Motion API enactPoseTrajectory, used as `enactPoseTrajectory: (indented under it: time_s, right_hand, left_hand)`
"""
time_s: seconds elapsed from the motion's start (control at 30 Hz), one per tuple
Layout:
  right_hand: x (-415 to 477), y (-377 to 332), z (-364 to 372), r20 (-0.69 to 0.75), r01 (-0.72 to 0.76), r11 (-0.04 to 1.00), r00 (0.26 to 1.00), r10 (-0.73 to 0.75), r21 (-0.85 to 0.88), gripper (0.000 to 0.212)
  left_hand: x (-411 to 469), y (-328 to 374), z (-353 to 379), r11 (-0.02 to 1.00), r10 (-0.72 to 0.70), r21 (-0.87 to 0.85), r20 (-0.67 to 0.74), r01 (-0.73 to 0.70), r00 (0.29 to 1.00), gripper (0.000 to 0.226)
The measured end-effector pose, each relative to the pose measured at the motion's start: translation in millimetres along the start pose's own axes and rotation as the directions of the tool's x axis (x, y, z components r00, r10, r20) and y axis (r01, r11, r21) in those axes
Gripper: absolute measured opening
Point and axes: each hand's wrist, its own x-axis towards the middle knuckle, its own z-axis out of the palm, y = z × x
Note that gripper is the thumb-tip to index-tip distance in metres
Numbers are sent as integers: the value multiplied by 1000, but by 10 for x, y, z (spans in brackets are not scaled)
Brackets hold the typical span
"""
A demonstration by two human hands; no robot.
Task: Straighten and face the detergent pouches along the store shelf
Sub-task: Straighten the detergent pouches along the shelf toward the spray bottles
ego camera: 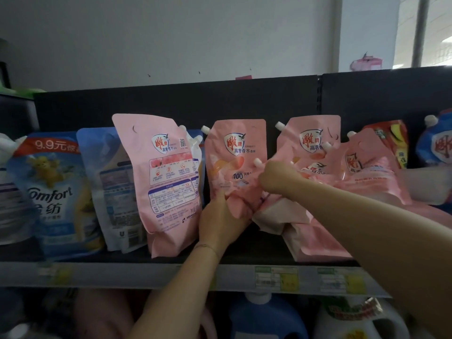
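Note:
Several pink detergent pouches stand along a dark store shelf [256,250]. A front-facing pink pouch [234,152] stands upright in the middle. My left hand [220,218] grips its lower edge. My right hand [277,176] grips the top of a leaning pink pouch [315,231] just to its right, next to a white spout. Left of my hands, a tall pink pouch [161,182] shows its back label. More pink pouches [367,172] lean and overlap at the right. Another upright pink pouch [315,138] stands behind my right hand.
Blue Comfort softener pouches [56,192] fill the shelf's left part. A red pouch [391,140] and a blue pouch [437,145] sit at the far right. Price tags [276,277] line the shelf's front rail. Large detergent jugs [264,316] stand on the shelf below.

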Motion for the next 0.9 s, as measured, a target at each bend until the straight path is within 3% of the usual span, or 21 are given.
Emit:
enactPoseTrajectory:
  time_s: [0.13, 0.27, 0.37, 0.53, 0.67, 0.77, 0.87, 0.9]
  right_hand:
    - [-121, -268, -18, -190, 89, 991, 976, -106, -99, 27]
    - [-121, -447, 76, -250, 242, 942, 921, -298, -233, 28]
    - [-95, -475, 143, -263, 343, 917, 883, -389, -204, 22]
    - [-125, -503, 222, -128, 554, 812, 805, -579, -186, 22]
    - [-166, -401, 167, -111, 561, 823, 816, -568, -86, 30]
    - [-208, -337, 113, 19, 528, 841, 848, -530, -120, 33]
    - [-278, -263, 44, 133, 523, 815, 852, -506, -249, 36]
    - [-307, -229, 11, 117, 522, 805, 852, -511, -282, 32]
  left_hand:
    - [-20, -18, -12, 996, -24, -86, -64, 19, 998, 80]
    - [-5, -9, 22, 998, -56, -45, -48, 54, 997, 82]
    - [-6, 32, 7, 993, -72, -98, -85, 63, 994, 93]
    - [-6, 43, 35, 962, -15, -271, -84, -8, 996, 96]
    - [19, -22, 39, 993, -45, -107, 15, 47, 999, 96]
    - [221, -64, 47, 982, -175, -41, 161, 184, 971, 96]
    - [243, -38, -18, 975, -168, 155, 39, 160, 985, 89]
    - [189, -9, -28, 982, -141, 120, -24, 143, 990, 91]
